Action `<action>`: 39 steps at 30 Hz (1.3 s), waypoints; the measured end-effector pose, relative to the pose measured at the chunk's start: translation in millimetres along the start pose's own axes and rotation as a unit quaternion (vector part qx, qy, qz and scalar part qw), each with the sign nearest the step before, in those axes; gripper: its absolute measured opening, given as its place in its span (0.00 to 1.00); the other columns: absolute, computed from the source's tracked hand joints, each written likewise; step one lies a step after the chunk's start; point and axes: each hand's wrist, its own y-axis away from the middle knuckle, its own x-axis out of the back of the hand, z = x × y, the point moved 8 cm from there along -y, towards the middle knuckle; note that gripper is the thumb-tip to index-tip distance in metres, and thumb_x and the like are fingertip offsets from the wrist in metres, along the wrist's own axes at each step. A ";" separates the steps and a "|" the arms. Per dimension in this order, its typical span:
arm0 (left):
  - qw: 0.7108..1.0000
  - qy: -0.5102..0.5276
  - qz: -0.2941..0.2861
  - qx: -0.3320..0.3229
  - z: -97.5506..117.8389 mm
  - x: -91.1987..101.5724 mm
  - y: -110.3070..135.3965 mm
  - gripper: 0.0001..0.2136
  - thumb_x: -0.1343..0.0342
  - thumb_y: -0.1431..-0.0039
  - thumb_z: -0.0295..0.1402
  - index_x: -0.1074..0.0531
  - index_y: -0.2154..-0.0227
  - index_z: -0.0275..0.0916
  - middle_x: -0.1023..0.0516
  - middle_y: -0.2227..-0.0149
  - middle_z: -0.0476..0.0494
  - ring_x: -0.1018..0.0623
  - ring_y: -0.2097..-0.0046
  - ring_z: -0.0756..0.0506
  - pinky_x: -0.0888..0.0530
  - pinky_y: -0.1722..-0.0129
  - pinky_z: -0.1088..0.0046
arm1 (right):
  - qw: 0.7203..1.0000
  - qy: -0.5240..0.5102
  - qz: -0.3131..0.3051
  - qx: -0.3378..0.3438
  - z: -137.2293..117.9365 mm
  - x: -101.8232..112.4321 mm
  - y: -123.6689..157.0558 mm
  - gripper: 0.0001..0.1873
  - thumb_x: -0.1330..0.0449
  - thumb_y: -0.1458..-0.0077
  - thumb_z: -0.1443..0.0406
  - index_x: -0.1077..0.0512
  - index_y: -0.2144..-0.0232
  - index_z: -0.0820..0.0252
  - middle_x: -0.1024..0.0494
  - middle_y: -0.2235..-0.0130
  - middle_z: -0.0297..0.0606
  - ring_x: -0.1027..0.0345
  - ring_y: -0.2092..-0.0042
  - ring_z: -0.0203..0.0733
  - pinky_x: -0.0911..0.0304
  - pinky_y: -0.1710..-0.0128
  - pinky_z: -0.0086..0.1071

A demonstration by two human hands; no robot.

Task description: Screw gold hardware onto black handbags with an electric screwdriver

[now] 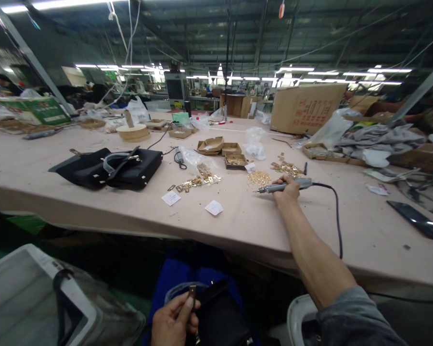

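Observation:
My right hand (287, 188) reaches out over the pink table (238, 221) and is closed around a grey corded electric screwdriver (279, 186), whose tip points left and rests on the tabletop. A small heap of gold screws (259, 178) lies just beyond it. My left hand (173, 319) is down at my lap, below the table edge, pinching a small brown metal fitting (192, 292) against a black bag (220, 317) lying on my lap.
Black handbags (110, 168) lie at the table's left. Gold hardware pieces (198, 181), small cardboard trays (220, 150), paper slips (214, 207) and plastic bags sit mid-table. A large carton (305, 114) and grey fabric (378, 139) stand at the back right. A white bin (32, 293) is at lower left.

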 end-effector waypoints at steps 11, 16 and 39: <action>1.000 0.003 0.002 0.008 -2.2 -1.2 -0.1 0.24 0.31 0.51 0.54 0.19 0.69 0.33 0.25 0.82 0.44 0.28 0.81 0.47 0.29 0.81 0.76 | 0.998 0.025 0.052 0.025 22.4 3.2 6.8 0.14 0.39 0.52 0.77 0.39 0.70 0.58 0.32 0.75 0.27 0.36 0.77 0.36 0.29 0.80 0.29; 1.000 0.009 0.003 0.010 1.2 -1.3 1.4 0.24 0.31 0.51 0.53 0.18 0.69 0.33 0.26 0.83 0.44 0.28 0.81 0.47 0.29 0.81 0.75 | 0.998 0.031 0.056 0.029 24.0 2.8 7.4 0.15 0.39 0.54 0.77 0.40 0.71 0.57 0.32 0.74 0.26 0.36 0.77 0.36 0.28 0.80 0.30; 1.000 0.001 0.012 0.009 3.6 -0.1 4.0 0.25 0.31 0.53 0.55 0.19 0.70 0.33 0.26 0.83 0.44 0.28 0.82 0.47 0.27 0.81 0.74 | 0.995 0.030 0.082 0.044 12.2 4.7 7.2 0.18 0.40 0.54 0.79 0.42 0.70 0.56 0.32 0.75 0.25 0.37 0.79 0.35 0.32 0.84 0.27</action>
